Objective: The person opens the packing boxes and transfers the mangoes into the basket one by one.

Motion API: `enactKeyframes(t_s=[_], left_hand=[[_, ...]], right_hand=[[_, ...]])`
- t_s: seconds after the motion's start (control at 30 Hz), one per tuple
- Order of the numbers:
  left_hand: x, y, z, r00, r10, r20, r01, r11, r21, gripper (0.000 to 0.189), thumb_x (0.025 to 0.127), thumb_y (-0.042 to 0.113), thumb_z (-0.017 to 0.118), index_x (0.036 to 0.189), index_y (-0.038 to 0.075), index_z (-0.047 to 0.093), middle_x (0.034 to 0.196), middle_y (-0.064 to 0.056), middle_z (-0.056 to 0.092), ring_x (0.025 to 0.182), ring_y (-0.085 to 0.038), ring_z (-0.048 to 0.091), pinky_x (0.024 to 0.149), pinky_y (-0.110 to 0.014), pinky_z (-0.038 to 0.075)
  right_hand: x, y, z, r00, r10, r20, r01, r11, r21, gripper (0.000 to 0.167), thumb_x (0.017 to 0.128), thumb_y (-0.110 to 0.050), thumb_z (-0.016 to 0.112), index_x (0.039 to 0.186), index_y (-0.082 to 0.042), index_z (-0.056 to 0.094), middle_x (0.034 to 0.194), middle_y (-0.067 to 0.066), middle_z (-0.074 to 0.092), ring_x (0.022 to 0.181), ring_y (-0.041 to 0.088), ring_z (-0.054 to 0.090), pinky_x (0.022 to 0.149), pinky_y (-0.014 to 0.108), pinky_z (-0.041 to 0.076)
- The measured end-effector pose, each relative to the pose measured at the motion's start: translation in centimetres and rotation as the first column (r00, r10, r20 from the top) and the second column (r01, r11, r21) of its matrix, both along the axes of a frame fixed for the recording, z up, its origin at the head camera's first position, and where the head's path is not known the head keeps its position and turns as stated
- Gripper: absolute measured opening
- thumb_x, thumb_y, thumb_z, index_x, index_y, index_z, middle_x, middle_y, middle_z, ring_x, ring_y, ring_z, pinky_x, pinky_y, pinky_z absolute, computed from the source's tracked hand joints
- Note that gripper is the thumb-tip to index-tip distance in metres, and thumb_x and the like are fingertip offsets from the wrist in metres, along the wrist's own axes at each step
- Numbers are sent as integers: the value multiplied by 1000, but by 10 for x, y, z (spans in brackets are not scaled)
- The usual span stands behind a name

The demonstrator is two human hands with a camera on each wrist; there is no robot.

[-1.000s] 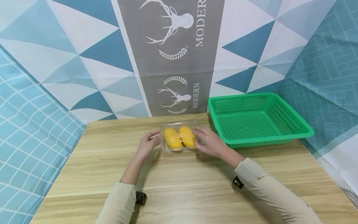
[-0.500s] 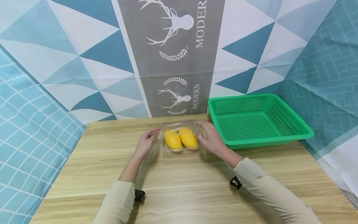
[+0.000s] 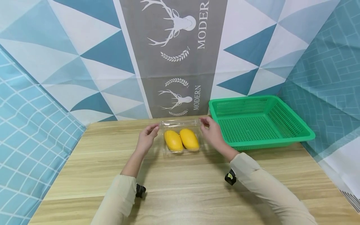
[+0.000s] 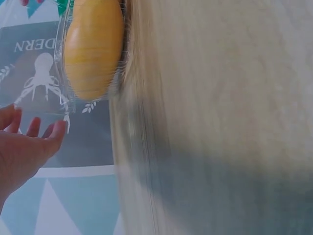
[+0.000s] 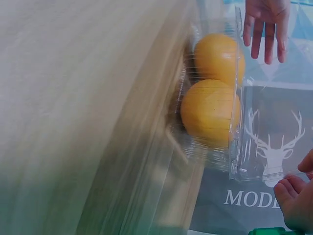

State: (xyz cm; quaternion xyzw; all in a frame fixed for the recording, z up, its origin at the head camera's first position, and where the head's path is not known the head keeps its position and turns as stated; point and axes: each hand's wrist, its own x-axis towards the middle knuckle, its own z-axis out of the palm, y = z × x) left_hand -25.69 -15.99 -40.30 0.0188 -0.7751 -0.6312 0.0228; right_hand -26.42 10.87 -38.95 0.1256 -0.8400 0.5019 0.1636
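Two yellow mangoes (image 3: 189, 139) lie side by side in a clear plastic clamshell box (image 3: 181, 152) on the wooden table. The box's transparent lid (image 5: 261, 147) stands raised at the back. My right hand (image 3: 211, 130) pinches the lid's right corner between thumb and fingertips. On the other side my left hand (image 3: 146, 137) has its fingers loosely bent, fingertips right by the lid's left edge. The left wrist view shows these fingers (image 4: 57, 131) just beside the lid, with one mango (image 4: 94, 49) beyond.
A green plastic basket (image 3: 295, 137) with perforated walls stands at the back right of the table (image 3: 180, 193). Behind the table hangs a patterned cloth (image 3: 244, 47); blue tiled-print cloths (image 3: 31, 150) flank both sides. A black strap device is on each wrist.
The lid has swung up and back from over the mangoes. My right hand has moved up and back with its corner, and my left hand has shifted slightly back.
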Motion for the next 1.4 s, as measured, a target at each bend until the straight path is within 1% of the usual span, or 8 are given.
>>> enactKeyframes(t_s=[0.17,0.37,0.5,0.67,0.87,1.03,1.23,1.4], left_hand=[[-8,1,2,999,21,-35,-21,1000,15,36,98,24,50,127,3,54,131,-15,53,121,-32,49,103,-37,44],[-18,2,4,997,42,-61,-39,998,40,33,97,23,51,123,3,57,129,-13,55,114,-25,51,102,-35,44],[-26,2,2,996,53,-71,-49,997,56,36,97,25,51,125,3,55,128,-14,56,114,-22,53,102,-34,44],[-33,4,1,995,45,-93,-35,994,107,36,98,20,48,128,1,52,128,-20,54,118,-27,52,104,-38,43],[-40,7,-4,997,66,-50,-55,979,196,35,99,16,46,128,-3,50,129,-23,52,120,-29,51,106,-35,41],[-48,10,-15,994,105,-16,-99,967,234,34,99,15,46,125,-6,52,126,-26,51,115,-28,51,106,-37,41],[-52,14,-25,988,155,-3,-147,943,298,30,98,12,48,119,-7,55,105,-16,58,105,-32,55,102,-43,44],[-54,17,-25,987,162,9,-155,929,337,29,98,10,47,120,-7,55,116,-25,53,103,-29,60,100,-44,45]], right_hand=[[-6,-5,4,998,-39,54,42,997,-62,27,91,-3,51,117,1,59,114,20,62,105,30,60,94,39,50],[-15,-12,8,989,-89,118,105,984,-145,29,90,-4,52,118,3,59,112,22,62,105,31,60,94,39,50],[-21,-15,8,987,-110,118,131,973,-188,27,91,-4,51,115,5,60,111,21,63,104,32,60,94,39,50],[-29,-19,5,984,-126,126,153,959,-236,25,90,-1,53,112,7,60,110,23,63,101,33,60,91,40,51],[-36,-23,-2,975,-168,146,200,950,-240,23,92,-5,55,111,6,62,106,22,64,95,31,59,83,35,50],[-39,-25,-10,969,-175,172,214,947,-241,24,93,-12,56,110,4,62,104,20,64,93,28,58,80,32,50],[-44,-26,-17,964,-169,205,216,948,-235,25,95,-15,54,112,2,61,109,18,63,99,28,57,86,37,50],[-47,-25,-17,960,-175,217,223,950,-219,26,96,-15,52,114,2,60,109,18,62,98,27,56,82,35,50]])
